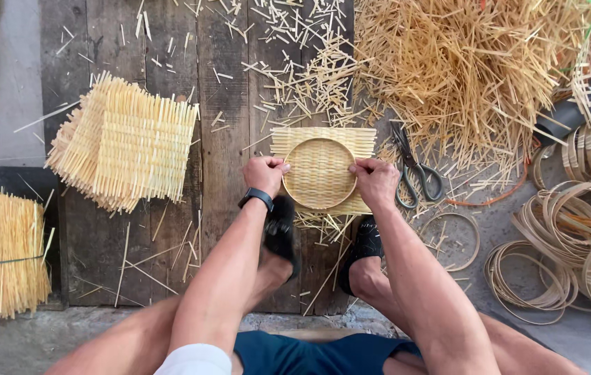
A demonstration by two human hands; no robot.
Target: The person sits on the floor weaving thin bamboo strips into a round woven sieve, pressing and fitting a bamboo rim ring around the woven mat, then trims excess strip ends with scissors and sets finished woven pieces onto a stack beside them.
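— Two hands were on it, then?

— Both. The left hand [263,173] was curled into a loose fist at the left edge of the round hoop [319,173], thumb tip pressed on the rim. The right hand [374,182] gripped the right edge the same way, fingers bent and thumb on the rim. So the hoop sat squarely between them, touching each.

— And under the hoop?

— A square woven bamboo mat [323,142], its loose strip ends sticking out past the ring at the top and the corners. The hoop lay pressed flat on it, on the dark wooden planks [222,139].

— Where were the feet?

— Just below the hands, in black sandals [283,232], either side of the mat's lower edge. A black watch [256,198] sat on the left wrist.

— What lay near the right hand?

— Scissors [413,170] just beside it, handles toward the person. Beyond them, a big heap of cut bamboo slivers [462,69].

— And the left side?

— A stack of finished woven mats [125,142], well apart from the left hand. Further right, coils of bamboo hoops [573,243] were piled on the ground.
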